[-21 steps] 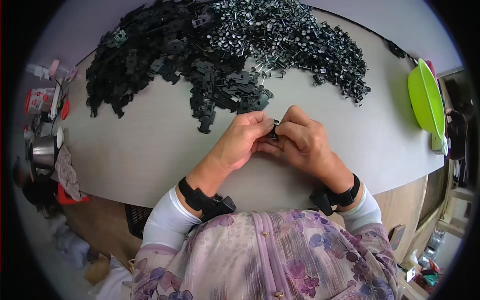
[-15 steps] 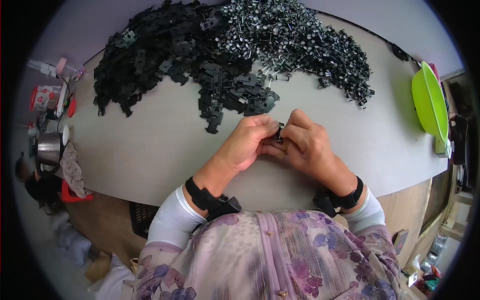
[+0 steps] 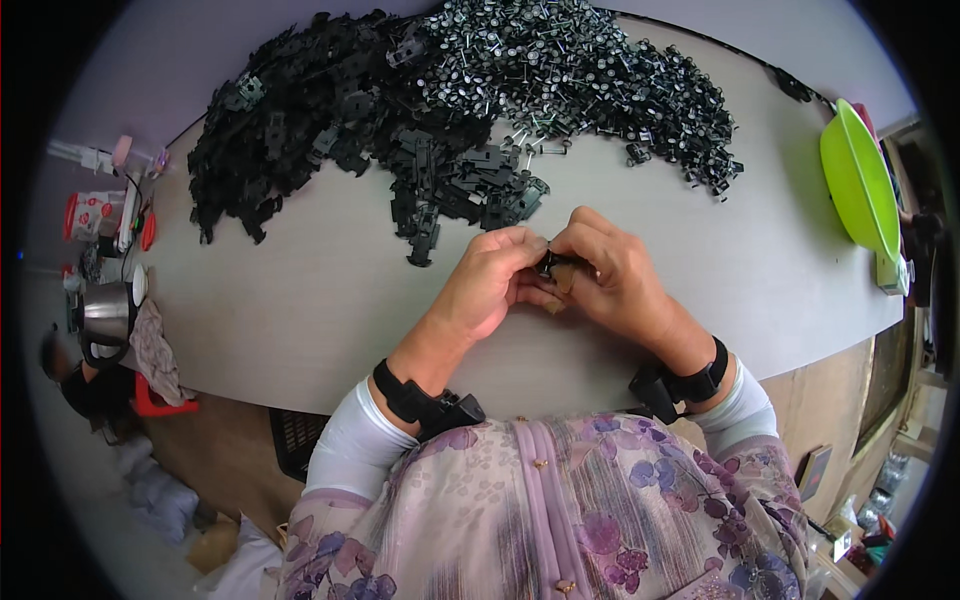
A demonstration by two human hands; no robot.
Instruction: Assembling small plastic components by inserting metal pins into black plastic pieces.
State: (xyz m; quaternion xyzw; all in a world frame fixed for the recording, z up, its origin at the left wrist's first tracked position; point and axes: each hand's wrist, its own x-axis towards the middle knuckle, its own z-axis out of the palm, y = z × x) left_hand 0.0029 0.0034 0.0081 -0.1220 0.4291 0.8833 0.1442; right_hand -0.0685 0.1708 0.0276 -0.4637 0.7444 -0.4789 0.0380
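Observation:
Near the middle of the table, my left hand and my right hand meet at the fingertips. Pinched between them is a small black plastic part, mostly covered by the fingers. Whether a metal axle sits in it cannot be made out. Just beyond my hands lies a cluster of flat black plastic pieces, shaped like toy car chassis. It runs back into a large heap of the same black pieces. To the right of that is a big pile of small black wheels on metal axles.
At the table's right edge stands a lime green basin, above a small box. Along the left edge are a metal kettle, a crumpled cloth and a red-and-white container. A person is partly visible at far left.
My right fingers have shifted and curled closer around the small black part, which now shows at a different angle. The whole view has tilted slightly; the piles look unchanged.

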